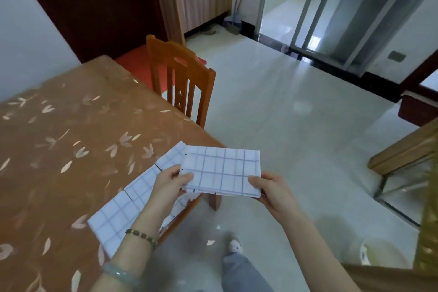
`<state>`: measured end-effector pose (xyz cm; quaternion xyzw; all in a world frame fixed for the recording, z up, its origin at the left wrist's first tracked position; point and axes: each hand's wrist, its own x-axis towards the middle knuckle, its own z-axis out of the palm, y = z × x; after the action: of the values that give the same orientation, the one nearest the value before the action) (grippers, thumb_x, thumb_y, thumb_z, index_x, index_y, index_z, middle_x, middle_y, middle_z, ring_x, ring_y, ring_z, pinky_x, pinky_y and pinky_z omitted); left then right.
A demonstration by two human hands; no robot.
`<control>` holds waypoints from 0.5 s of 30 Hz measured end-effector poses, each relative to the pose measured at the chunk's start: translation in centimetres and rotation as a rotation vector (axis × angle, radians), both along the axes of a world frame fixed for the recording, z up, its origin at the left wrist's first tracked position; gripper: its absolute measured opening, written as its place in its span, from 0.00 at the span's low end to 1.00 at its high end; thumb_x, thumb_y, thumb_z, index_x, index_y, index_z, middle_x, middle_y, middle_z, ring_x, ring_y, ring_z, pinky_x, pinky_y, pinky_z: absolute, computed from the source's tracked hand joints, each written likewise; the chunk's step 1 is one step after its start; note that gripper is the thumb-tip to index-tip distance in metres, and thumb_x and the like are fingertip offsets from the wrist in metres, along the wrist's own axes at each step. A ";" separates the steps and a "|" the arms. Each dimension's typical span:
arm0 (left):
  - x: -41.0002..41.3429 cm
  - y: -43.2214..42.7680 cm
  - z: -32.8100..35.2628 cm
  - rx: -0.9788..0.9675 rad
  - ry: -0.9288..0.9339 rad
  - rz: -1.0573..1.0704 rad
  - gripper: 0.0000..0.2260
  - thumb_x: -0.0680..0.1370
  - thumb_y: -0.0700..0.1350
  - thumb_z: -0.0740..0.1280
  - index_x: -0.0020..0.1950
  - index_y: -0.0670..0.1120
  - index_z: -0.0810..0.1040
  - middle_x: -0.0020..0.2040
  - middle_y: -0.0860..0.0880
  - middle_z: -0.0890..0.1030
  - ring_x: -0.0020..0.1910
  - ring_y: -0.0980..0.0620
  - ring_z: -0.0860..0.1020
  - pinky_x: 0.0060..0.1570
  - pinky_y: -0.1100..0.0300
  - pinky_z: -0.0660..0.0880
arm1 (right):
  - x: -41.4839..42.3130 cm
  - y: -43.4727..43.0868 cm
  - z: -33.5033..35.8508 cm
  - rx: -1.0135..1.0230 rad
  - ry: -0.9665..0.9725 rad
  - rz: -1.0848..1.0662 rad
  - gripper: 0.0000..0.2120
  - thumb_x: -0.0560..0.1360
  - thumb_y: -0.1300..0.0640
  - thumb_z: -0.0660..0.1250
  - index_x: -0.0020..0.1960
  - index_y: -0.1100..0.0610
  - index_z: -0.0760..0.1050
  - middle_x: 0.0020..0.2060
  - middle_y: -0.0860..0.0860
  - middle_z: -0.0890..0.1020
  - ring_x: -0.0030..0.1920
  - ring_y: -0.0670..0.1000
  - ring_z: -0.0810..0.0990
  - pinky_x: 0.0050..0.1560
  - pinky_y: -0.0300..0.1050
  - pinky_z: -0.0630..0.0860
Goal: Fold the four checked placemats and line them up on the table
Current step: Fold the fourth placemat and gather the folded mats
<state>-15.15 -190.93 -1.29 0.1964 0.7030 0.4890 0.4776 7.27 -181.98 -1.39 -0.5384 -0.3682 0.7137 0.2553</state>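
Note:
A folded white placemat with blue checks (222, 170) is held in the air just past the table's right corner. My left hand (170, 185) pinches its left edge and my right hand (267, 191) grips its lower right corner. Three more folded checked placemats (132, 199) lie in a diagonal row along the right edge of the table (59, 149). My left forearm covers part of that row.
The table has a brown cloth with a pale leaf pattern. A wooden chair (182, 78) stands at its far right side. Open tiled floor lies to the right, with a glass-topped wooden piece (407, 168) at the right edge. My leg and shoe show below.

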 end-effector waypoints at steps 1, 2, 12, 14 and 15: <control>-0.3 1.4 -0.2 -0.005 0.011 0.012 0.06 0.77 0.35 0.66 0.48 0.42 0.82 0.45 0.45 0.85 0.45 0.46 0.82 0.43 0.56 0.77 | -0.2 1.6 -0.1 -0.013 -0.009 0.011 0.07 0.74 0.67 0.65 0.51 0.67 0.77 0.43 0.59 0.82 0.41 0.53 0.81 0.43 0.44 0.80; -0.7 2.7 -0.4 -0.002 0.022 0.019 0.06 0.77 0.34 0.66 0.48 0.42 0.82 0.44 0.46 0.84 0.44 0.47 0.81 0.42 0.57 0.77 | -0.4 3.2 -0.1 -0.023 -0.014 0.026 0.07 0.74 0.67 0.65 0.51 0.67 0.77 0.41 0.59 0.82 0.40 0.52 0.81 0.41 0.43 0.80; -8.0 12.6 -3.3 -0.108 -0.046 0.161 0.05 0.76 0.34 0.68 0.44 0.44 0.81 0.39 0.49 0.81 0.40 0.53 0.78 0.30 0.69 0.75 | -6.4 10.5 -4.4 -0.197 -0.106 0.125 0.02 0.73 0.67 0.68 0.45 0.65 0.78 0.34 0.57 0.83 0.30 0.48 0.83 0.32 0.39 0.80; -9.5 14.4 -4.2 -0.146 -0.015 0.107 0.06 0.76 0.34 0.68 0.43 0.44 0.81 0.36 0.50 0.83 0.39 0.53 0.79 0.32 0.67 0.77 | -7.6 11.3 -5.5 -0.199 -0.137 0.069 0.02 0.73 0.68 0.68 0.44 0.66 0.78 0.33 0.58 0.81 0.27 0.46 0.80 0.32 0.39 0.80; -10.3 15.3 -4.8 -0.156 -0.003 0.065 0.06 0.76 0.34 0.69 0.44 0.44 0.82 0.36 0.50 0.84 0.40 0.51 0.80 0.37 0.64 0.78 | -8.1 11.7 -6.0 -0.208 -0.146 0.034 0.01 0.73 0.68 0.67 0.44 0.66 0.77 0.33 0.57 0.80 0.25 0.45 0.79 0.31 0.38 0.80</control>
<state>-25.47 -175.62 -6.09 0.1350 0.7443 0.4482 0.4764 -0.85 -170.32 -7.40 -0.6063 -0.3189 0.7111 0.1582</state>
